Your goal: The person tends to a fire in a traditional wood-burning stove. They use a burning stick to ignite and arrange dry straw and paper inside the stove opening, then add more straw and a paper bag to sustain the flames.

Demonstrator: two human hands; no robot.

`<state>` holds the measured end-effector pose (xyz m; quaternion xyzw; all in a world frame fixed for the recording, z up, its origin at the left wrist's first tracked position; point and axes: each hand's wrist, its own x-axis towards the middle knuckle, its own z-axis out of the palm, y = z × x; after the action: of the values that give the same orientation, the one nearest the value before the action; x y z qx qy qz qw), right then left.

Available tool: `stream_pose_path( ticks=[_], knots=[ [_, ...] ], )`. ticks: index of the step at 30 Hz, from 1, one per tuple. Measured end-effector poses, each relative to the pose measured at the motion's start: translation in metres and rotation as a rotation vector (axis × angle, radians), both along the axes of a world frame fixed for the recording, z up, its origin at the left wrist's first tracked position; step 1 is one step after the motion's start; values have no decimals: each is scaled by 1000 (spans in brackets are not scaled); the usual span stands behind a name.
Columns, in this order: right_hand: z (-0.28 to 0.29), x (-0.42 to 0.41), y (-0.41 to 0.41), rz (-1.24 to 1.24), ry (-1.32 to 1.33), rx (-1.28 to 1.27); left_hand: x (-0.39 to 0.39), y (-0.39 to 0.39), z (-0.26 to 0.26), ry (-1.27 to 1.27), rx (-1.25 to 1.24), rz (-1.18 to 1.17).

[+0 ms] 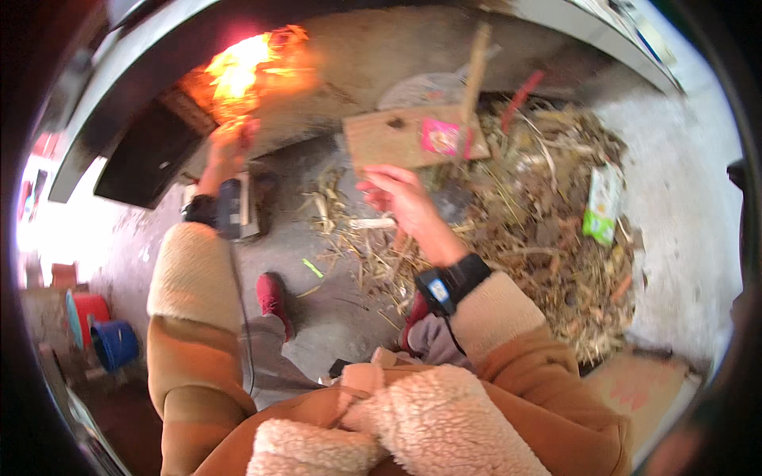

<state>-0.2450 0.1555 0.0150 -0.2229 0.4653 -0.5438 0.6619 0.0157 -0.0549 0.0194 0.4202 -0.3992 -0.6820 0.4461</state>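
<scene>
My left hand [229, 146] is stretched out at the upper left, its fingers closed around a burning bundle [241, 71]. Bright flames hide what the bundle is made of. Beside a black panel [156, 153], the hand itself looks blurred. My right hand [402, 199] is over the floor near the middle, fingers loosely bent and apart, with nothing visible in them. Below its fingers lies a pale piece of stalk [372, 223]. Just beyond is a wooden board [381, 140] with a pink packet [443, 137] on it.
Dry leaves and straw [536, 226] are heaped at the right, with a green-and-white carton [602, 205] on top. A wooden stick [476, 71] and a red rod [522, 98] stand up behind. A blue bucket [114, 345] is at the lower left.
</scene>
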Motion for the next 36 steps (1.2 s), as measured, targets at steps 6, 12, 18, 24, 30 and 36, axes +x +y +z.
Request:
stream_pose_path(
  ticks=[6,12,18,24,30,36],
  knots=[
    [3,-2,0,-4,17,21,-20,8,8,-59,-14,140],
    [3,-2,-1,7,-2,18,-23,10,18,-79,63,199],
    [0,-2,-1,9,-12,25,-24,9,19,-100,63,235],
    [1,-1,-1,9,-21,22,-22,5,20,-145,84,219],
    [1,-2,-1,13,-11,28,-22,5,21,-165,95,206],
    [0,-3,-1,14,-9,25,-23,13,21,-147,62,207]
  ],
)
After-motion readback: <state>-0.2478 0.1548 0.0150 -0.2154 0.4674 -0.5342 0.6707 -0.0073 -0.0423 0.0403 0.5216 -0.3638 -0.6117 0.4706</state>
